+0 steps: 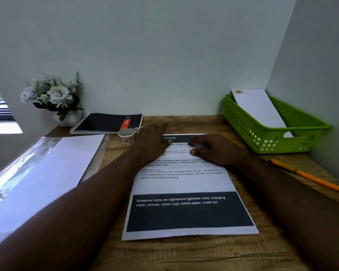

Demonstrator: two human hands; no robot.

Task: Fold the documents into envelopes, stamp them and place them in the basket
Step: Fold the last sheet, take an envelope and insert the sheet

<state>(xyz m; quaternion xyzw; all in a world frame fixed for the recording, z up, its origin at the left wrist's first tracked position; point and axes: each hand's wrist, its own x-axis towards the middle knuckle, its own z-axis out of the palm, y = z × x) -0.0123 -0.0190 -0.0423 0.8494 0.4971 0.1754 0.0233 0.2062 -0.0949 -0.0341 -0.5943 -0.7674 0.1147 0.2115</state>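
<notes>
A printed document (pixel 184 184) lies flat on the wooden desk (pixel 204 253), its lower part carrying a dark band with white text and its far end a dark header reading "BEDROOM". Both hands rest on the far half of the sheet. The left hand (pixel 153 141) lies palm down with its fingers extended toward the top left corner of the page, pressing on the paper; nothing is gripped in it. The right hand (pixel 213 148) lies palm down just beside it, fingers stretched leftward across the printed lines and the thumb tip on the paper, likewise holding nothing.

At the far right corner of the desk stands a green plastic basket (pixel 249 132) with perforated walls and a handle cutout. Inside it a white envelope (pixel 260 108) leans lengthwise, its far end sticking up over the rim against the wall, with a stamp (pixel 238 92) on its upper corner.

Left of the document a stack of white envelopes in clear plastic wrap (pixel 47 165) lies on the desk. Beyond it sits a black spiral notebook (pixel 106 123) with a red stripe, and a small clear tub with a round lid (pixel 126 134) stands just beside the left hand. A white pot of pale artificial flowers (pixel 53 96) stands in the far left corner. An orange pencil (pixel 309 178) lies along the right edge of the desk, near the basket.
</notes>
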